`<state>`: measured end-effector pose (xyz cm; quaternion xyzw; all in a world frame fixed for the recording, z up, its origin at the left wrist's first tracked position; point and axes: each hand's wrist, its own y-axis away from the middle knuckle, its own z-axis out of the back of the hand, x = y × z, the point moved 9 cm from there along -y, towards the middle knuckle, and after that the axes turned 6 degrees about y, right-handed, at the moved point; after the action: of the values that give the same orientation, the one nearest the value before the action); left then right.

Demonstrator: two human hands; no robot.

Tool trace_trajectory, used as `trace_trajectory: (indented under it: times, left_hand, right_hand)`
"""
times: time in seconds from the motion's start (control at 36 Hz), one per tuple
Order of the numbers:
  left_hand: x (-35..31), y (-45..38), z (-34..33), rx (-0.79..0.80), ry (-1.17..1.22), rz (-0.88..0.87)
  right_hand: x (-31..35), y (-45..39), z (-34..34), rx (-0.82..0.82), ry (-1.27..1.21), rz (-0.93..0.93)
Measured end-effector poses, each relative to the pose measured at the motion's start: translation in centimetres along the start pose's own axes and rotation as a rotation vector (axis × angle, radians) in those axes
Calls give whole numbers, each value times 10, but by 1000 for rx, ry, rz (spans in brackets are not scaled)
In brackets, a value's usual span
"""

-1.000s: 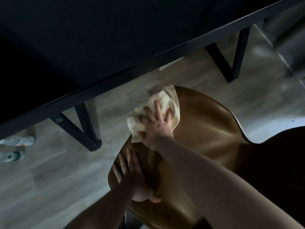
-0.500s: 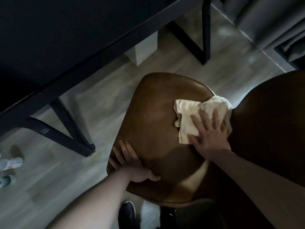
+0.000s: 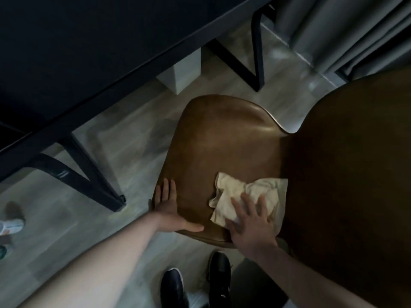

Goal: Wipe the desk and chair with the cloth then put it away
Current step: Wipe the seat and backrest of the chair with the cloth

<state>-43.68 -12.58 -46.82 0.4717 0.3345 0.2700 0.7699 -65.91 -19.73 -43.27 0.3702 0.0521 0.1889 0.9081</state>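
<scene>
Right hand (image 3: pixel 250 223) flat, fingers spread, pressing the cream cloth (image 3: pixel 249 194) onto the brown chair seat (image 3: pixel 222 138) near its near edge; left hand (image 3: pixel 169 210) open, bracing the seat's left edge. Best kept flat, swept in overlapping passes toward the seat's far edge, under the dark counter (image 3: pixel 89 52).

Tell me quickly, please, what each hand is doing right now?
Left hand: open, fingers straight, resting on the chair seat edge.
Right hand: open, pressing the cloth flat on the seat.
</scene>
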Motion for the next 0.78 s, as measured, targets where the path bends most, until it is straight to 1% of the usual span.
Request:
trace_trajectory:
  times: [0.08, 0.19, 0.36, 0.42, 0.5, 0.58, 0.72, 0.78]
  left_hand:
    - [6, -1, 0, -12, -1, -28]
    - [12, -8, -2, -47, 11, 4]
    - [16, -19, 1, 8, -5, 45]
    - [16, -24, 0, 34, -32, 70]
    - [19, -29, -3, 47, -71, 91]
    - [20, -31, -3, 5, -91, 82]
    - [18, -28, -4, -2, -106, 78]
    - [17, -28, -4, 18, -112, 95]
  right_hand:
    - [10, -14, 2, 27, -19, 25]
    - [28, -44, 14, 10, 28, 102]
    - [51, -115, 62, -65, 136, 194]
    - [61, -137, 81, -80, 145, 192]
    - [79, -164, 106, -80, 110, 124]
    - [91, -178, 114, -72, 64, 60]
    - [85, -175, 113, -111, 27, 125]
    - [80, -171, 111, -134, 33, 154]
